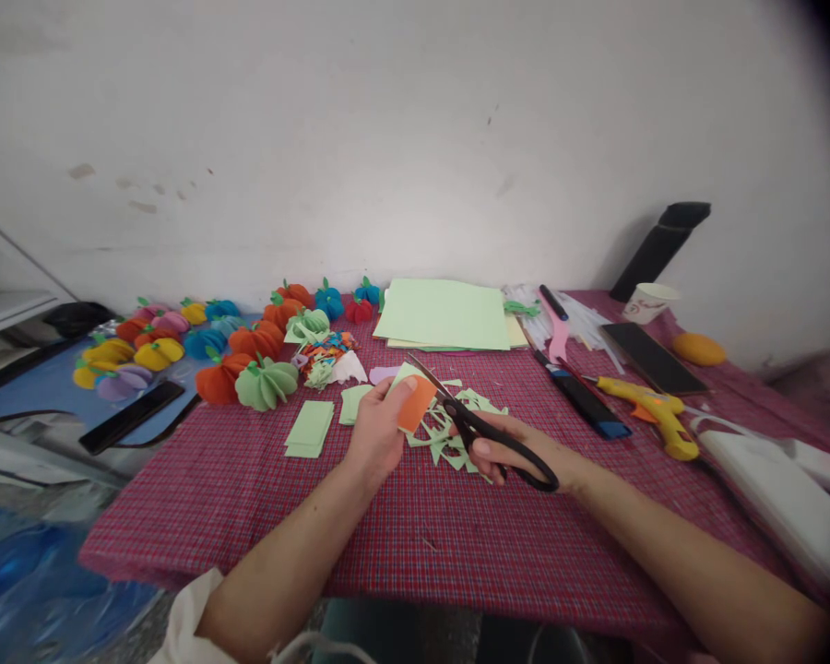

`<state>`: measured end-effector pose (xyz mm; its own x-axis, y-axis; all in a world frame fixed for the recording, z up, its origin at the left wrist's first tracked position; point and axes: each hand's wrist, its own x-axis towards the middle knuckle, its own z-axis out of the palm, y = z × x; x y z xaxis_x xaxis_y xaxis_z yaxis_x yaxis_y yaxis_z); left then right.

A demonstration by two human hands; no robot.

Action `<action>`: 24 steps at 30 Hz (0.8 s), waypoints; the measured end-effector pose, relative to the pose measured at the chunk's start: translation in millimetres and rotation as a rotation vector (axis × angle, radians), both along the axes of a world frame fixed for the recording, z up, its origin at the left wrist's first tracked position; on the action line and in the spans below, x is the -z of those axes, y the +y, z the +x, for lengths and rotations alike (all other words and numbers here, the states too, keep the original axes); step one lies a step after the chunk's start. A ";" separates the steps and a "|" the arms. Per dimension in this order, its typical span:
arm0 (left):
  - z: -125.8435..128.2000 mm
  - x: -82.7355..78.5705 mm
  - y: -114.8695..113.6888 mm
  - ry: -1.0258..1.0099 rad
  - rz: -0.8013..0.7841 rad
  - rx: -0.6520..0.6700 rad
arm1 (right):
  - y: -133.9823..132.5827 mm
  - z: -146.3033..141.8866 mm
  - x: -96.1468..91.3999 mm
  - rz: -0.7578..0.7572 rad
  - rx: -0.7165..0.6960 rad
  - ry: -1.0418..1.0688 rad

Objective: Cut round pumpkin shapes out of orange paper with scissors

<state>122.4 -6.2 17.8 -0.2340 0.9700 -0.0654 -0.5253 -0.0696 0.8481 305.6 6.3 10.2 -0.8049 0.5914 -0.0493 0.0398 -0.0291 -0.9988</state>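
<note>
My left hand [375, 426] pinches a small stack of paper, an orange piece [417, 404] with pale green paper showing at its edge. Black-handled scissors [502, 438] are gripped in my right hand [504, 450], their blades pointing up and left at the upper edge of the paper. Whether the blades are cutting I cannot tell. Beneath and beside the hands lie curled pale green paper scraps [456, 452]. Left of my left hand is a neat pile of pale green paper rectangles [310, 428], with another small pile [353, 403] partly behind the hand.
Colourful paper pumpkins [266, 383] crowd the left side, some on a blue stool top [14, 392] beside a phone [133, 415]. Pale green sheets [446, 314] lie at the back. On the right are a yellow glue gun [646, 410], a utility knife [587, 401] and a paper cup [648, 302].
</note>
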 end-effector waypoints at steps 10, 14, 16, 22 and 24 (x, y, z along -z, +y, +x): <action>-0.1 -2.2 -0.9 -0.003 0.005 0.019 | 4.2 5.0 2.7 0.032 -0.009 -0.027; -1.5 0.4 -0.1 0.008 0.004 0.018 | 5.6 7.6 1.0 0.040 -0.019 -0.069; -2.2 1.4 0.1 0.013 0.006 0.026 | 5.9 8.2 -1.2 0.044 -0.020 -0.091; -2.7 0.9 -0.5 0.033 0.009 0.037 | 8.0 11.0 -6.4 0.131 -0.005 -0.169; -2.3 0.3 -1.0 0.042 0.011 0.040 | 9.1 13.0 -7.2 0.160 -0.014 -0.190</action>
<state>120.0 -7.2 17.5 -0.1969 0.9794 -0.0458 -0.4922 -0.0584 0.8685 318.6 15.5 17.4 -0.7984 0.5924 -0.1074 0.2266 0.1304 -0.9652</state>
